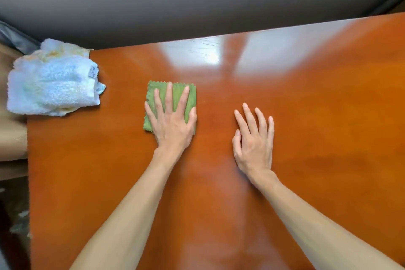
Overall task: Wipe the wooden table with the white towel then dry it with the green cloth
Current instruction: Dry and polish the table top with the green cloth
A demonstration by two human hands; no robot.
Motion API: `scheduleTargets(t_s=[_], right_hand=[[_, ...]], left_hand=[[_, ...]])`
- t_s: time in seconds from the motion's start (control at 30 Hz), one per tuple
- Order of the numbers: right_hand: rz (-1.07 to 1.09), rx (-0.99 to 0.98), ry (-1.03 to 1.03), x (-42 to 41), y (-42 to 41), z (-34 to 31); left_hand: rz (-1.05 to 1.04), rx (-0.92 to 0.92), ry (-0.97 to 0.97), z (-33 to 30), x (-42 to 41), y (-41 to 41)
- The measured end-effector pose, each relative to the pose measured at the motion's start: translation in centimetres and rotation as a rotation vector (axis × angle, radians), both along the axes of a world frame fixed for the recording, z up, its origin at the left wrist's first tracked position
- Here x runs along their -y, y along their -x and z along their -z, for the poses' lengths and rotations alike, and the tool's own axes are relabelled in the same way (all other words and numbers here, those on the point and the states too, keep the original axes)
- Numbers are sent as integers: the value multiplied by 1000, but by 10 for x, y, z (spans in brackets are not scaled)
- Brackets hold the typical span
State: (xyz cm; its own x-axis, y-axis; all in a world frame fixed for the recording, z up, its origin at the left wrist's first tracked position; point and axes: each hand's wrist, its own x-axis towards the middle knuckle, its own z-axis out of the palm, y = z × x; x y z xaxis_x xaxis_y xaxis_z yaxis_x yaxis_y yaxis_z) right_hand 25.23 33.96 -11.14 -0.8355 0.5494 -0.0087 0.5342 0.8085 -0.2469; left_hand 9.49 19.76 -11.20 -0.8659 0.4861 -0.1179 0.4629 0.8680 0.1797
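A folded green cloth (153, 95) with zigzag edges lies on the glossy wooden table (317, 105), left of the middle. My left hand (172, 121) presses flat on it, fingers spread, covering its lower right part. My right hand (254, 140) rests flat on the bare wood to the right of the cloth, fingers apart, holding nothing. The white towel (52, 85) lies crumpled at the table's far left corner, partly hanging over the edge, apart from both hands.
The table's far edge (241, 34) meets a grey wall. Its left edge (28, 160) drops to a beige surface and dark floor. Light glare lies on the wood near the far edge.
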Motion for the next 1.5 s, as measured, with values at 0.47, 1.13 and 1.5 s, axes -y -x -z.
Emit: scheduleTargets(t_s=[0.47, 1.13, 1.5], right_hand=[[34, -70, 18, -1, -1, 2], [61, -126, 45, 0, 0, 2], [54, -111, 21, 0, 1, 3]], left_hand=[[331, -35, 4, -2, -95, 58], [424, 44, -20, -1, 65, -128], [82, 35, 16, -5, -47, 120]])
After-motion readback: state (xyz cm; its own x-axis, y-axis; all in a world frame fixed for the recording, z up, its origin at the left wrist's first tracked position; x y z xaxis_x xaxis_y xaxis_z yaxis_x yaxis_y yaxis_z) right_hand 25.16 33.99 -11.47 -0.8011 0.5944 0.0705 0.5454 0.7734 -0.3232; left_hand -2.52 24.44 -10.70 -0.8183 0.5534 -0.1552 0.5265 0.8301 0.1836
